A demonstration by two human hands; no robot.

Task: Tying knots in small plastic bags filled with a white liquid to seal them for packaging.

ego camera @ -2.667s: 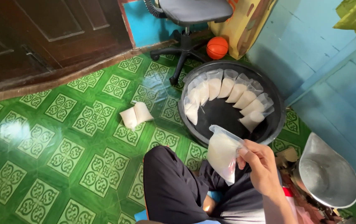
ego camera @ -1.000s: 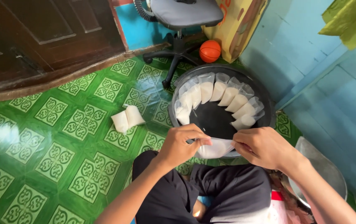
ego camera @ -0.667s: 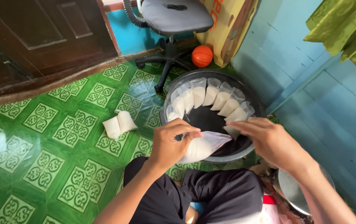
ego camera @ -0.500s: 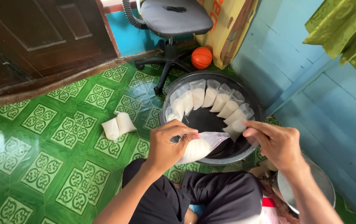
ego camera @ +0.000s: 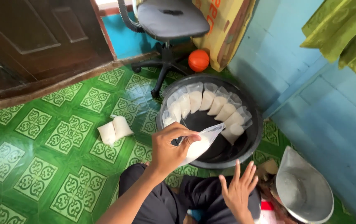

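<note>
Underfoot, as I watched from afar, lay a glossy green tiled floor (ego camera: 41,166) with pale ornamental patterns, bounded at the top by a dark wooden door (ego camera: 32,37) and on the right by a light blue wall (ego camera: 310,112), where a green curtain (ego camera: 344,33) hung at the upper corner. A grey office chair (ego camera: 171,18) stood near the door, with an orange ball (ego camera: 198,60) just beside its base and a yellowish sack (ego camera: 227,29) leaning behind the ball. On the floor sat a round black tub (ego camera: 250,145), and filled clear bags of white stuff (ego camera: 211,103) were lined up along its far inner wall, leaning side by side. Two more small white bags (ego camera: 115,129) lay on the tiles to the left, well apart from the tub. A metal bowl (ego camera: 304,188) rested at the lower right, near the person's knee. I saw the left hand (ego camera: 169,147) reach forward from the lower left, forearm slanting up, its fingers curled tight around the top of a partly filled plastic bag (ego camera: 198,145), which hung over the near rim of the tub. I saw the right hand (ego camera: 240,191) hover lower, above the dark trousers, palm up and fingers spread wide, holding nothing and touching nothing.
</note>
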